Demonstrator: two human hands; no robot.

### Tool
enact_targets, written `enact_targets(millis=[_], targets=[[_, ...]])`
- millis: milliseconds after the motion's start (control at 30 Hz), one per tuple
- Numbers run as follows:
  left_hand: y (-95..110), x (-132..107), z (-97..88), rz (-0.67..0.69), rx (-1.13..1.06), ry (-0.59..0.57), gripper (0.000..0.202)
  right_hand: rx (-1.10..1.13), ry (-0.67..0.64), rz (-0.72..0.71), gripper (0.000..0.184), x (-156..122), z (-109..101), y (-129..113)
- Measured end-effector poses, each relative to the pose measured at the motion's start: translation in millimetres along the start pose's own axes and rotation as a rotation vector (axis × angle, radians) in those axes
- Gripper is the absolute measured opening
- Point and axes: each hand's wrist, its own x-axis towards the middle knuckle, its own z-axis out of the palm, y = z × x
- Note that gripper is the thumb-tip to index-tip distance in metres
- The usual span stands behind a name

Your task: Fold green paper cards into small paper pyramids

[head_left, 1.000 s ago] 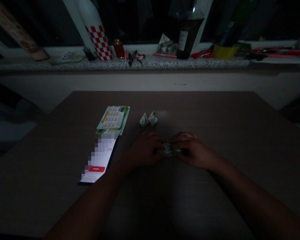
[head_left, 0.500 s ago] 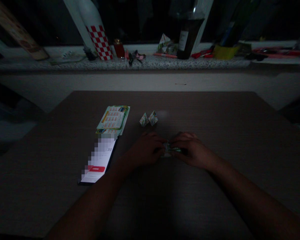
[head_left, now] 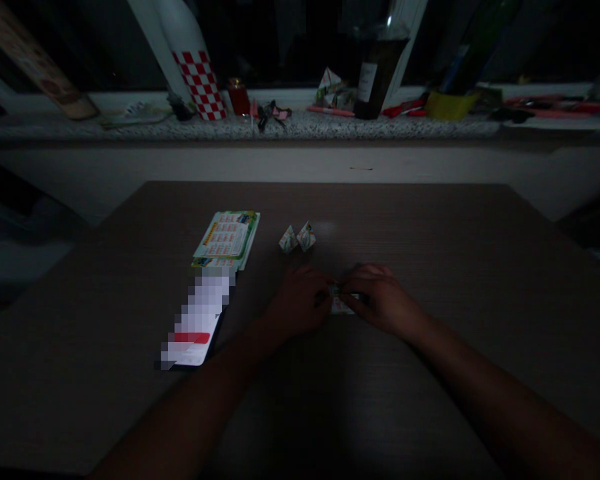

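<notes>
Head view: between the hands, the folded paper (head_left: 343, 305) has shifted a little since half a second ago; a pale printed face with a straight near edge now shows where a greener, crumpled flap lay. Its visible part runs left to right across the worktop (head_left: 420, 227), crosswise to the person; its ends are covered by fingers, so which way it points cannot be told. Both wrists and forearms keep nearly the same place. On the paper's left end the left hand (head_left: 300, 299) is curled nearly closed, gripping it with bent fingers and thumb. Opposite, the right hand (head_left: 387, 300) pinches the right part, thumb on the near side and fingers beyond. Two small folded pieces (head_left: 307, 237) stand just beyond the left hand, unmoved, as are the printed cards (head_left: 225, 235) and the phone (head_left: 193, 338) to the left.
</notes>
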Motion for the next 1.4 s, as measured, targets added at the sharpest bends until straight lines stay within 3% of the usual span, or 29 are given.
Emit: enact_targets(millis=[167, 333, 600, 1400], targets=[[2.9, 0.1, 5.2, -0.108, -0.044, 0.063, 0.004, -0.009, -0.002, 0.007, 0.011, 0.5, 1.7, -0.8], [1.4, -0.3, 3.8, -0.179, -0.022, 0.011, 0.011, -0.001, 0.014, -0.009, 0.011, 0.1, 3.2, -0.5], [4.0, 0.4, -2.0, -0.179, 0.043, -0.068, 0.015, -0.023, 0.001, 0.006, 0.012, -0.6, 3.5, -2.3], [6.7, 4.3, -1.0, -0.198, 0.134, -0.093, 0.019, -0.058, 0.032, 0.025, 0.013, 0.2, 5.5, -6.2]])
